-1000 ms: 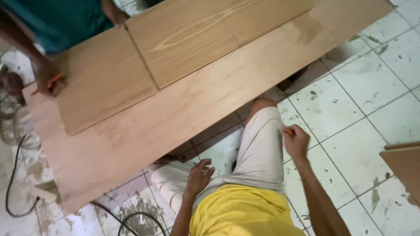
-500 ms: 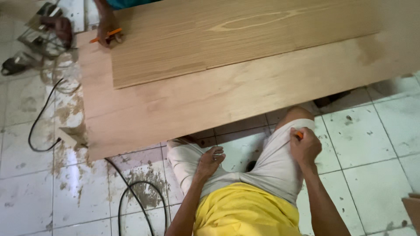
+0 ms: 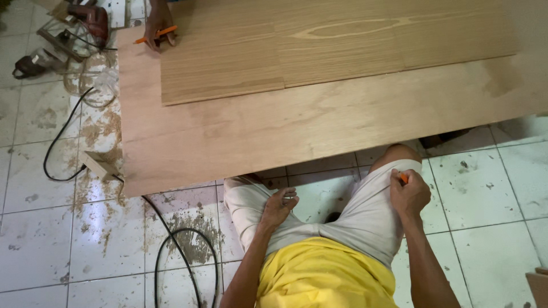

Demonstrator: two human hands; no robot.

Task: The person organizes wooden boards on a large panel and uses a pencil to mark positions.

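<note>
Looking down, we see a large plywood sheet [image 3: 319, 125] lying flat over a white tiled floor [image 3: 479, 194], its near edge covering our feet. A smaller veneered board [image 3: 319, 48] rests on top of it. A black cable [image 3: 171, 251] loops across the dusty tiles to the left, and a power tool [image 3: 85, 23] sits at the far left corner. Another person's hand [image 3: 158, 25] rests on the sheet's far edge, holding an orange pencil [image 3: 155, 34].

Our right hand [image 3: 408, 197] sits on our raised knee, its grip closed around an orange pencil stub [image 3: 403, 178]. Only its short tip shows, pointing up and away toward the sheet. Our left hand [image 3: 279, 206] rests on our thigh, fingers loosely curled and holding nothing.
</note>
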